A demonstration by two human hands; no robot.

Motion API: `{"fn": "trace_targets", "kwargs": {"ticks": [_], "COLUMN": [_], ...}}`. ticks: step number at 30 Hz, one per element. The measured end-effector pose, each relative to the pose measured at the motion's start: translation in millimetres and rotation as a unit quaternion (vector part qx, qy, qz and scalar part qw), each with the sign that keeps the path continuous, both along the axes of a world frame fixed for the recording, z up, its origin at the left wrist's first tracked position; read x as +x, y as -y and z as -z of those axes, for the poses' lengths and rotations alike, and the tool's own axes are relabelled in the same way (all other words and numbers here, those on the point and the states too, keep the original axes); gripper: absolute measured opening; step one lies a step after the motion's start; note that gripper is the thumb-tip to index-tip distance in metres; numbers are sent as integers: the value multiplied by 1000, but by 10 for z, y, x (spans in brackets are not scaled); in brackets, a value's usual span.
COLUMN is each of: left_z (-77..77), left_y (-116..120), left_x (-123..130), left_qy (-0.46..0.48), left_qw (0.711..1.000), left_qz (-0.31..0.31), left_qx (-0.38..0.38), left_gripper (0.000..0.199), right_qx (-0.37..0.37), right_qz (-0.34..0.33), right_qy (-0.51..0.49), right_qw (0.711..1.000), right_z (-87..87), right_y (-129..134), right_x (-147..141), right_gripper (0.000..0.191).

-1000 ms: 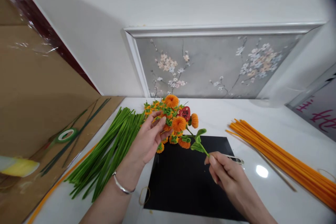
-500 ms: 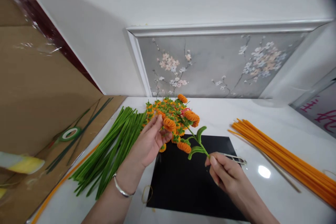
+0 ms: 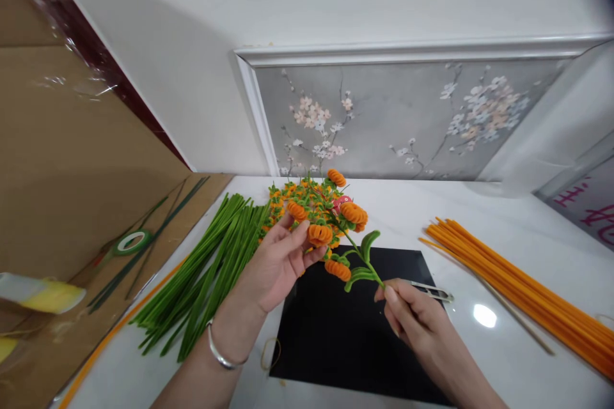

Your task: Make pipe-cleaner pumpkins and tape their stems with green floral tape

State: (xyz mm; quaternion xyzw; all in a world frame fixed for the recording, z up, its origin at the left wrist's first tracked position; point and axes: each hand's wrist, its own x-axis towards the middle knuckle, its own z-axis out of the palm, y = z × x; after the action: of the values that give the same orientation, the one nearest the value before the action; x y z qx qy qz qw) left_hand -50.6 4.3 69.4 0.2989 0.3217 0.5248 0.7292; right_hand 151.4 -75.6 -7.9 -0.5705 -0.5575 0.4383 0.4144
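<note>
My right hand (image 3: 407, 310) pinches the lower end of a green pipe-cleaner stem (image 3: 369, 265) with two fuzzy leaves. This branch carries several ribbed, pumpkin-like orange heads. My left hand (image 3: 285, 262), with a silver bangle at the wrist, has its thumb and fingers curled around one orange head (image 3: 319, 234). Another orange head (image 3: 297, 210) sits just above its fingertips. Behind the branch lies a pile of small orange and green pipe-cleaner pieces (image 3: 283, 195), partly hidden by my left hand. A black board (image 3: 355, 332) lies under both hands.
Green pipe cleaners (image 3: 206, 275) are bundled at left, orange ones (image 3: 518, 287) at right beside a thin stick. Metal scissors or tweezers (image 3: 434, 292) lie behind my right hand. Green tape (image 3: 132, 241) rests on cardboard at far left. A rubber band (image 3: 271, 353) lies by the board.
My left thumb and fingers have shifted slightly right around the lower orange head, and the head above it shows more fully. My right hand keeps its grip on the stem.
</note>
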Motion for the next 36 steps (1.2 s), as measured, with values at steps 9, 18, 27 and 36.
{"fn": "trace_targets", "kwargs": {"ticks": [9,18,27,36], "left_z": [-49,-115,96,155], "left_y": [42,111,11,176], "left_x": [-24,-22,-8,154], "left_qy": [9,13,-62,-144], "left_qw": [1000,999,997,967], "left_qz": [9,30,25,193], "left_qx": [8,41,30,84], "left_gripper": [18,17,22,56], "right_qx": [-12,5,40,56], "right_qz": [4,0,59,49], "right_qy": [-29,-15,8,-4], "right_qw": [1000,1000,997,997], "right_z": [-9,-55,-134,-151], "right_y": [20,40,76,80], "right_x": [-22,-5,-37,-27], "right_gripper": [37,36,35,33]}}
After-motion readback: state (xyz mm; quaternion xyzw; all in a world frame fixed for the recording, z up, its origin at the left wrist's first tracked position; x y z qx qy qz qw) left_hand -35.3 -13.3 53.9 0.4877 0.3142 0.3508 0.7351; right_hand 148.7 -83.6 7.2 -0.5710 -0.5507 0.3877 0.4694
